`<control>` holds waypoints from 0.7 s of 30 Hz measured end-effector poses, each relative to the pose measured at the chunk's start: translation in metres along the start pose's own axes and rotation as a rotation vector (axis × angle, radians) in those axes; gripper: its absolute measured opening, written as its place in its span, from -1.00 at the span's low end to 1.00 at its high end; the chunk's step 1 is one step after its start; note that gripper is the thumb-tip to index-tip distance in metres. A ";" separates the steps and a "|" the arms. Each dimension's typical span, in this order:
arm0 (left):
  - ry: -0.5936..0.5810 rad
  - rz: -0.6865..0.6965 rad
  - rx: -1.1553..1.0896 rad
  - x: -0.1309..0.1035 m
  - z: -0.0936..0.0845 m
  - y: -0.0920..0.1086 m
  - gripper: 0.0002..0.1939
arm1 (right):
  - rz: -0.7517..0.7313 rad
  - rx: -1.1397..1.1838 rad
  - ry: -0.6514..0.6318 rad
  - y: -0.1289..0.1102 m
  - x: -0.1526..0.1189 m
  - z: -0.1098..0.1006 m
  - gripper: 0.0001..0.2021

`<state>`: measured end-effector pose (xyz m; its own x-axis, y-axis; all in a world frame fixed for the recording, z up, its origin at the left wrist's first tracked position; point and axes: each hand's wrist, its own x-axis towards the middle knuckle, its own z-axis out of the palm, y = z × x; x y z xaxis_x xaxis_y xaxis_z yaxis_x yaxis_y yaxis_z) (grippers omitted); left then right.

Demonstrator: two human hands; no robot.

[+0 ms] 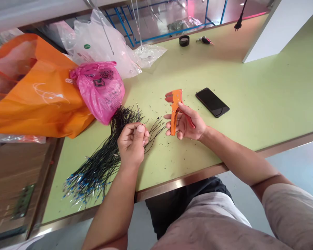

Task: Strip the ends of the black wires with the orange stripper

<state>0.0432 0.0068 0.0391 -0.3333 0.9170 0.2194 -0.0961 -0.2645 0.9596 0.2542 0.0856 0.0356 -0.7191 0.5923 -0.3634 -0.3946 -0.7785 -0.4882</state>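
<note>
In my right hand [194, 123] is a pair of orange and red wire strippers [176, 99], held with the jaws pointing up and away from me. The handles rest spread between my thumb and fingers. My left hand [131, 144] is closed in a pinch, and a thin black wire [146, 122] seems to stick out at its fingertips. Below and beside this hand lies a large bundle of black wires [104, 152] with blue and shiny ends towards the table's near edge. Several loose black wires [155, 133] lie between my hands.
A black phone [212, 102] lies right of the strippers. On the left stand an orange bag [49, 93], a knotted pink plastic bag [101, 90] and white plastic bags [99, 41]. A black ring-shaped object [184, 40] and keys [205, 40] lie at the back. Small scraps dot the green table [250, 100].
</note>
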 end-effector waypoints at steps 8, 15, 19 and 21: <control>-0.016 0.000 0.019 0.000 -0.003 -0.003 -0.58 | 0.024 -0.045 -0.015 0.000 0.003 -0.002 -0.33; 0.017 -0.015 0.007 0.001 0.000 -0.002 -0.58 | -0.204 -0.694 0.171 0.006 -0.008 0.009 -0.48; 0.047 -0.109 -0.056 0.005 -0.001 -0.002 -0.56 | -0.548 -1.357 0.453 0.012 -0.018 0.017 -0.46; 0.058 -0.161 -0.084 0.008 -0.002 -0.003 -0.56 | -0.681 -1.491 0.518 0.015 -0.019 0.017 -0.44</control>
<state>0.0392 0.0144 0.0377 -0.3607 0.9312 0.0514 -0.2301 -0.1423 0.9627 0.2527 0.0596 0.0486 -0.2965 0.9425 0.1542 0.5206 0.2948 -0.8013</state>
